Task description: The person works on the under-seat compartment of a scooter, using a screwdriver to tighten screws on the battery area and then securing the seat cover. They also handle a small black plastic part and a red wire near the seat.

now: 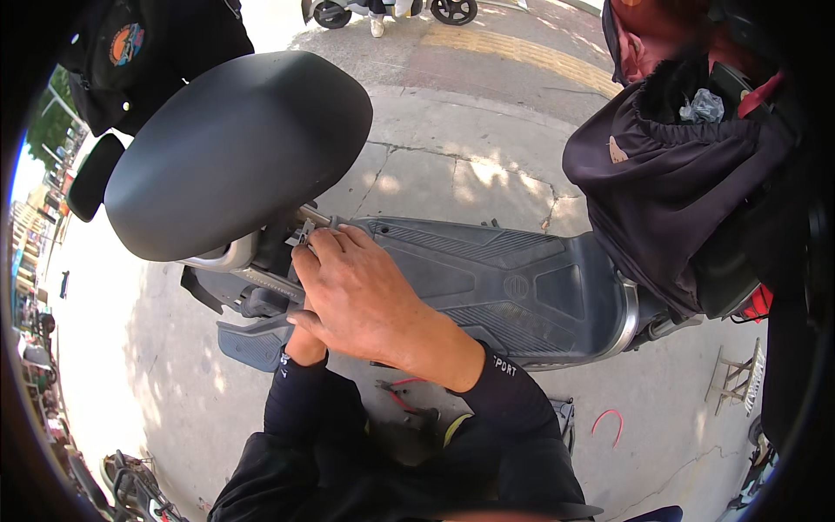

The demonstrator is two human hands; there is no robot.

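Note:
Both my hands work close together under the front edge of a scooter's smooth black saddle (243, 152). My right hand (361, 291) is curled, back upward, its fingertips against a small silvery metal part (304, 231) beside the frame. What those fingers grip is mostly covered by the hand itself. Underneath it lies my left hand (304, 346), of which little but the wrist side shows; its fingers are hidden. Black sleeves cover both forearms. To the right of my hands stretches the dark grey ribbed footboard (513, 285).
A dark cloth bag (661, 165) with crumpled plastic (703, 106) in its mouth hangs at the right. A black bag (156, 52) is behind the saddle. On the pavement are a red curved piece (608, 426), a small stool (738, 381) and red-handled cutters (402, 396). Another scooter (391, 10) stands beyond.

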